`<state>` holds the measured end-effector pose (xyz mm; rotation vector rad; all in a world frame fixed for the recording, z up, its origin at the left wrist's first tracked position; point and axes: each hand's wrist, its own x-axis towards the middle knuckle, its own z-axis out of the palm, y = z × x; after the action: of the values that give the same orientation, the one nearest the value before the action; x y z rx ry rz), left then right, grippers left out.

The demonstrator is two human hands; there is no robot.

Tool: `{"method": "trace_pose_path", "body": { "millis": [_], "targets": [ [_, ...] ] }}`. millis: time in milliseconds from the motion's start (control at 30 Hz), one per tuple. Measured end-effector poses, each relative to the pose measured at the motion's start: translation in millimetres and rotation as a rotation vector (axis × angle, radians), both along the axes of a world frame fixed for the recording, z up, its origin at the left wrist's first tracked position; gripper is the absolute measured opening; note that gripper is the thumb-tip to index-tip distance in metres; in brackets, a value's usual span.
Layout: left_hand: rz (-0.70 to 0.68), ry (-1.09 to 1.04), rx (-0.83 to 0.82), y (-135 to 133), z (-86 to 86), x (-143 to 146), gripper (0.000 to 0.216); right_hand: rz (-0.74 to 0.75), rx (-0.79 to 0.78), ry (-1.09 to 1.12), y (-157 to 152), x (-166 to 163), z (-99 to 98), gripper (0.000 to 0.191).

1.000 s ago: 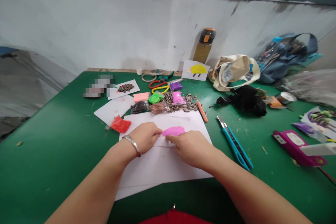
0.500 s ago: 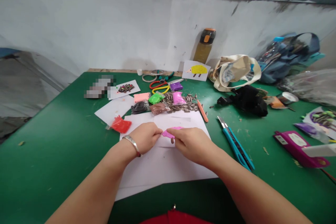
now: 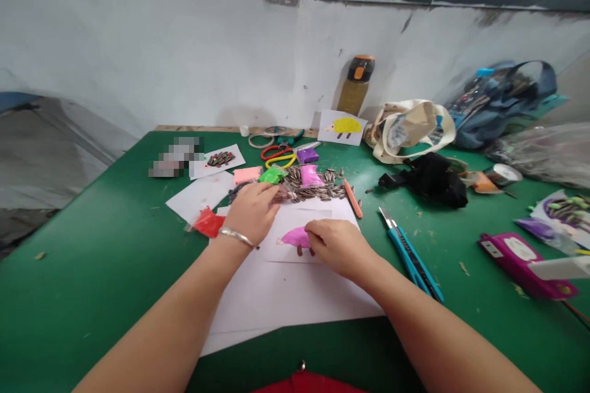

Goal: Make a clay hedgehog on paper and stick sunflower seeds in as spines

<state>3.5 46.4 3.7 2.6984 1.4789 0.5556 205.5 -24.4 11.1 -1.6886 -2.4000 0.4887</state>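
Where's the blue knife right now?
In the head view, the blue knife lies on the green table, right of the large white paper and the right hand, with the magenta device farther right.

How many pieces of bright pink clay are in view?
2. The flat pink shape lies on white paper, partly covered by the right hand; the pink packet sits among the seeds. Others may be hidden.
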Motion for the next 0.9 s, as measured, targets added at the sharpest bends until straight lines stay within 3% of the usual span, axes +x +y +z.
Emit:
{"method": "trace_pose_path", "body": {
  "millis": [200, 367, 633, 900],
  "targets": [
    [0.088, 0.125, -0.070, 20, -19.1, 3, 0.042, 0.007, 0.024, 0.035, 0, 3, -3.1, 0.024],
    [0.038, -0.039, 0.037, 14, -23.7, 0, 0.036, -0.055, 0.046, 0.121, 5, 7, -4.8, 0.023],
    [-0.162, -0.267, 0.161, -11, -2.9, 1, 0.032, -0.391, 0.011, 0.878, 13, 5, -10.9, 0.033],
    [-0.271, -0.269, 0.219, -19, -1.4, 13, 0.031, -0.370, -0.092, 1.099, 12, 3, -12.1, 0.026]
  ]
}}
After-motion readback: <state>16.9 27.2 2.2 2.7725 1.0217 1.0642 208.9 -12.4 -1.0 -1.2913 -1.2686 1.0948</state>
